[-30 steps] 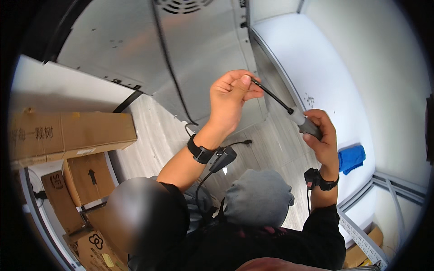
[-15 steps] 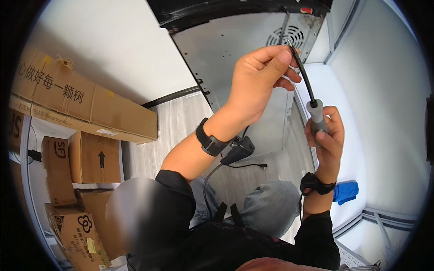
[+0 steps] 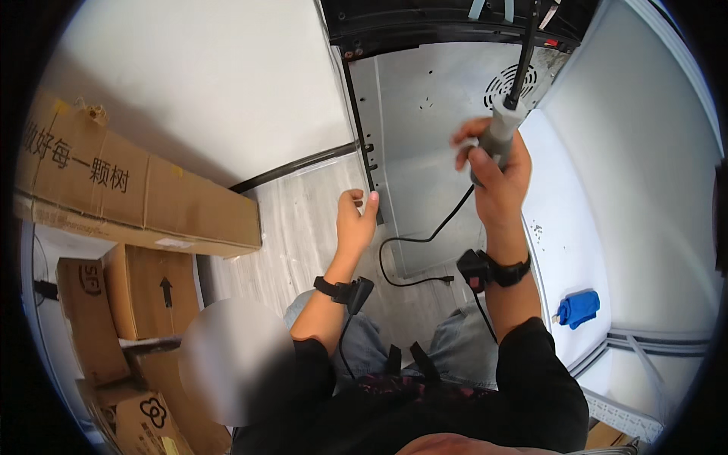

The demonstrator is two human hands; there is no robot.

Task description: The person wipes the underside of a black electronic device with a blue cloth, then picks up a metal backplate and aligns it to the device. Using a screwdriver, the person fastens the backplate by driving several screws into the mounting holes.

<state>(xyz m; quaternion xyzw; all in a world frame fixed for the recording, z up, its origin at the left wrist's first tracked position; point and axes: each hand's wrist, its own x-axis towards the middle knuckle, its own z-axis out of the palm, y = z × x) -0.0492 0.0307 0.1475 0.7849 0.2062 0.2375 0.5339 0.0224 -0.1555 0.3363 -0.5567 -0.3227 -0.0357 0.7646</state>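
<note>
My right hand (image 3: 500,171) is wrapped round the grey handle of a tool (image 3: 508,125), its thumb lying along the grip. The tool's long black shaft points up and away, and its far end runs out of the top of the picture. A black cable (image 3: 431,239) seems to run from under the handle down to a small plug, though the hand hides the join. Lower down, my left hand (image 3: 357,221) holds nothing, thumb raised and fingers loosely bent apart. It is nearest the left edge of a grey metal panel (image 3: 413,167).
The panel has a round vent (image 3: 500,83) under a black frame (image 3: 447,30). To the right, a blue cloth (image 3: 579,309) lies on a white surface (image 3: 561,227). A long carton (image 3: 152,201) and several smaller boxes (image 3: 155,288) stand on the left, beside a white wall (image 3: 220,76).
My left hand has come off the tool's shaft and dropped down and left. My right hand has moved up and slightly left with the tool.
</note>
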